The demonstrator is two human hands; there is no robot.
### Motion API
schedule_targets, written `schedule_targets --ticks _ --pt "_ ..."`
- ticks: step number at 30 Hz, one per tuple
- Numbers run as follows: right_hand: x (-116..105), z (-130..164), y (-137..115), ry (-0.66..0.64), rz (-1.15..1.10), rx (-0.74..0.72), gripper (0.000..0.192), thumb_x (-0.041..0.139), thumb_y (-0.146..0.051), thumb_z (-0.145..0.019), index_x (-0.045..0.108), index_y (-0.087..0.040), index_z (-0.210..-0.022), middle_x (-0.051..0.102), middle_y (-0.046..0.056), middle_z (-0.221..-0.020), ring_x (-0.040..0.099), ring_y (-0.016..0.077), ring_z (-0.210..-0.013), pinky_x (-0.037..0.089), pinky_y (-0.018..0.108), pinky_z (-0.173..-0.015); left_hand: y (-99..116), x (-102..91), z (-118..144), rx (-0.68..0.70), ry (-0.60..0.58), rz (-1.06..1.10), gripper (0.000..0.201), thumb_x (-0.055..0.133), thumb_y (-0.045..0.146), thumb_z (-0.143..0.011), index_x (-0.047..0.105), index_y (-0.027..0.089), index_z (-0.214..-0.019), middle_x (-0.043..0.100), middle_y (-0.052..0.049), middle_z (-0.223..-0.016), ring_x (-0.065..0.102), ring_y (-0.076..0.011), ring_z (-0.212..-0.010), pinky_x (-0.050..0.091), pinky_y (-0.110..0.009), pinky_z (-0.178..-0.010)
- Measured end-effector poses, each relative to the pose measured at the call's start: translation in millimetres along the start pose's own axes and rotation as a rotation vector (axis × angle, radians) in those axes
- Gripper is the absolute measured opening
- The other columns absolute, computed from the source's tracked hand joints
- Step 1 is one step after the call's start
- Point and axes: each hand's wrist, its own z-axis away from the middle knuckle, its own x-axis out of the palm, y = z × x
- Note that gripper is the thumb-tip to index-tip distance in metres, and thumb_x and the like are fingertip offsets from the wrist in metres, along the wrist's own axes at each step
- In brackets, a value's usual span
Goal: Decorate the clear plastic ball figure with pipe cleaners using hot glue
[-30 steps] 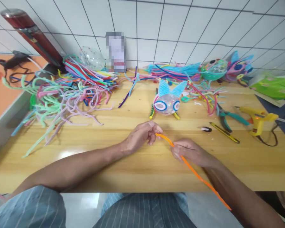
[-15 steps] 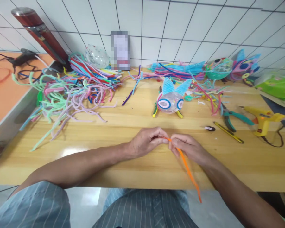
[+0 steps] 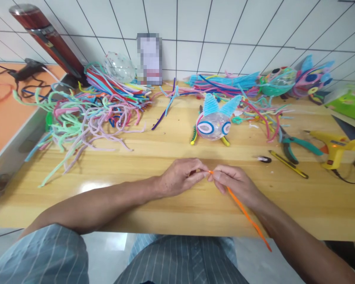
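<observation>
My left hand [image 3: 180,177] and my right hand [image 3: 235,181] meet fingertip to fingertip over the wooden table [image 3: 171,209], both pinching one end of an orange pipe cleaner [image 3: 245,215]. Its free length trails down to the right, past the table's front edge. Beyond my hands stands a clear ball creature [image 3: 213,124] with blue ears and ringed eyes.
A big tangle of coloured pipe cleaners [image 3: 85,106] covers the left. More pipe cleaners [image 3: 225,85] and two finished creatures [image 3: 296,79] lie at the back right. Teal pliers [image 3: 292,144], a yellow utility knife [image 3: 288,169] and a yellow glue gun [image 3: 334,148] lie on the right.
My hands came together: the right hand slid up the orange pipe cleaner to its end beside the left. The trailing tail swung about below the table edge.
</observation>
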Motion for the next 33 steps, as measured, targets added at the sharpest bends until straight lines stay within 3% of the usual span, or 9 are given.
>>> schedule_targets --ticks 7,11,16,19,22,26,30,33 --pt "8 5 6 0.134 0.21 -0.141 0.039 0.058 -0.052 -0.1 0.074 -0.02 -0.085 0.054 -0.005 -0.051 0.048 0.0109 -0.049 0.037 0.026 -0.053 11 0.7 -4 -0.317 -0.011 0.242 0.024 0.065 0.032 -0.1 0.068 0.014 -0.085 0.059 0.003 -0.068 0.044 -0.0062 -0.058 0.036 -0.019 -0.056" --pt "8 9 10 0.221 0.54 -0.328 0.034 0.054 -0.037 -0.106 0.072 -0.021 -0.082 0.058 -0.005 -0.053 0.048 0.0094 -0.047 0.037 0.025 -0.054 13 -2.2 -7 -0.457 -0.033 0.369 0.024 0.068 0.034 -0.095 0.065 0.014 -0.082 0.055 0.005 -0.067 0.043 -0.0068 -0.061 0.036 -0.02 -0.059" --pt "-4 6 16 0.29 0.9 -0.69 0.029 0.052 -0.026 -0.109 0.076 -0.02 -0.093 0.075 0.003 -0.071 0.062 0.0129 -0.06 0.045 0.027 -0.064 14 -5.5 -15 -0.812 -0.184 0.818 0.042 0.08 0.053 -0.082 0.058 0.018 -0.081 0.061 0.004 -0.066 0.042 -0.0046 -0.048 0.031 -0.02 -0.047" --pt "-9 5 16 0.288 0.925 -0.724 0.027 0.052 -0.025 -0.109 0.076 -0.02 -0.097 0.076 0.003 -0.074 0.065 0.0137 -0.063 0.047 0.027 -0.067 14 -7.7 -20 -0.959 -0.239 0.977 0.045 0.086 0.052 -0.074 0.056 0.018 -0.081 0.057 0.007 -0.06 0.038 -0.0032 -0.041 0.026 -0.019 -0.043" --pt "-9 7 11 0.274 0.827 -0.563 0.031 0.052 -0.032 -0.109 0.074 -0.021 -0.09 0.069 -0.001 -0.066 0.058 0.0118 -0.057 0.042 0.026 -0.061 11 -9.3 -22 -0.884 -0.194 0.925 0.044 0.083 0.054 -0.08 0.057 0.018 -0.083 0.058 0.007 -0.064 0.039 -0.0029 -0.042 0.027 -0.019 -0.043" --pt "-5 8 5 0.241 0.617 -0.333 0.036 0.052 -0.041 -0.107 0.071 -0.021 -0.085 0.054 -0.006 -0.057 0.046 0.0093 -0.05 0.036 0.025 -0.056 5 -7.6 -17 -0.575 -0.058 0.612 0.038 0.084 0.045 -0.085 0.065 0.017 -0.104 0.064 0.004 -0.083 0.042 -0.0032 -0.053 0.034 -0.019 -0.05" --pt "-1 6 6 0.166 0.5 -0.231 0.043 0.05 -0.048 -0.105 0.068 -0.021 -0.078 0.046 -0.006 -0.054 0.043 0.0098 -0.051 0.035 0.025 -0.057 2 -4.9 -11 -0.304 -0.083 0.32 0.021 0.077 0.034 -0.095 0.075 0.016 -0.105 0.072 -0.002 -0.089 0.055 -0.0076 -0.065 0.045 -0.021 -0.064" --pt "0 6 8 0.128 0.488 -0.203 0.043 0.051 -0.051 -0.105 0.072 -0.021 -0.084 0.05 -0.005 -0.056 0.046 0.0109 -0.054 0.036 0.025 -0.058 -1 -4.5 -8 -0.227 -0.114 0.259 0.02 0.067 0.032 -0.103 0.078 0.015 -0.098 0.079 -0.006 -0.089 0.07 -0.0136 -0.08 0.053 -0.024 -0.075"
